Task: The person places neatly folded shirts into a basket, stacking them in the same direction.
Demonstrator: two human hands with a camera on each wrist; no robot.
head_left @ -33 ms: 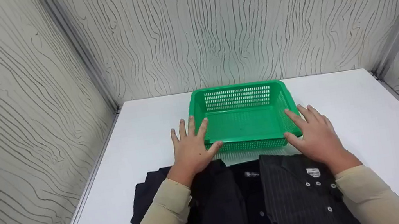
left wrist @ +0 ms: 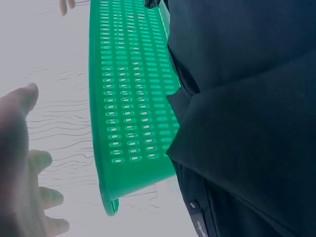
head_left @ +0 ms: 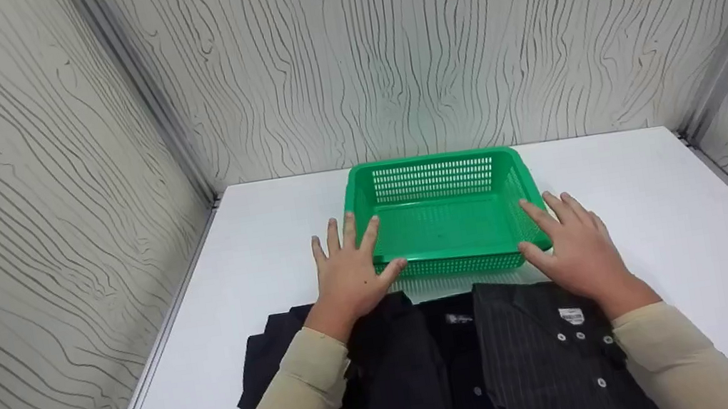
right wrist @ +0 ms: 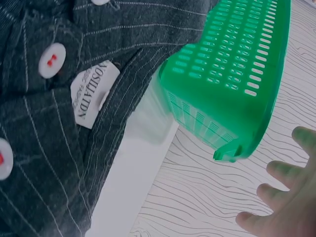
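A green plastic basket [head_left: 443,227] with slotted walls and nothing inside stands toward the back of the white table. My left hand [head_left: 349,275] is held with fingers spread over its near left corner. At the near right corner, my right hand [head_left: 580,250] is likewise spread, palm down. Neither hand grips anything; in the wrist views, both hands appear apart from the basket wall [left wrist: 128,187]. Below them lie folded dark clothes: a plain black garment [head_left: 405,386] at left, a dark piece [head_left: 462,356] with a small label in the middle, and a pinstriped shirt [head_left: 530,353] with white buttons at right.
The white table [head_left: 691,220] extends to both sides of the basket. Wood-grain patterned panels [head_left: 412,46] rise behind and at both sides, with grey metal strips [head_left: 137,87] at the corners. A white label [right wrist: 94,91] shows on the pinstriped shirt.
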